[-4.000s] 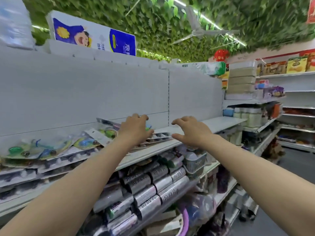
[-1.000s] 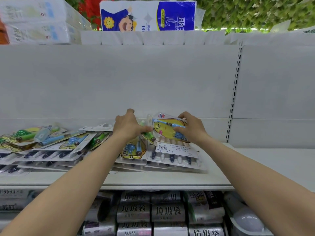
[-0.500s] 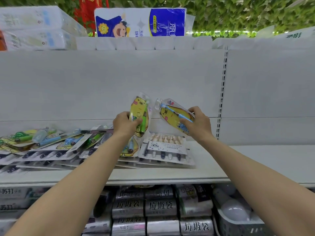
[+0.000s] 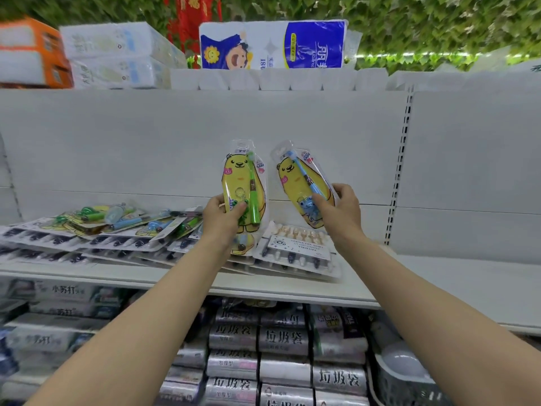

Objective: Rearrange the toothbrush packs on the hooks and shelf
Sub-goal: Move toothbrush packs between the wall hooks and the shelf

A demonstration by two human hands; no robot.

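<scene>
Now you hold a toothbrush pack in each hand, both lifted above the shelf (image 4: 439, 276) in front of the white back panel (image 4: 146, 148). Your left hand (image 4: 221, 219) grips the green-brush pack (image 4: 241, 183) by its lower part, the thumb across the front and the fingers curled behind; the pack stands nearly upright. Your right hand (image 4: 341, 210) pinches the blue-brush pack (image 4: 295, 180) at its lower end, and that pack leans with its top towards the left. Both cards show a yellow cartoon bear. A small pink badge near the top of each seems to read "BABA", and the Chinese header is too small to make out.

Just below your hands a multi-brush pack (image 4: 295, 253) lies flat on the shelf; its white label carries "CARING FOR GUMS" and a brand line you cannot read with certainty. To the left, more toothbrush packs (image 4: 102, 232) lie spread in overlapping layers.

On the top ledge sits a tissue pack (image 4: 272, 45) with a cartoon child, a sunflower, the number "18" and a blue panel of Chinese script. Under the shelf, silver rolls (image 4: 284, 338) read "垃圾袋", and boxes (image 4: 63, 290) at the left read "小苏打".
</scene>
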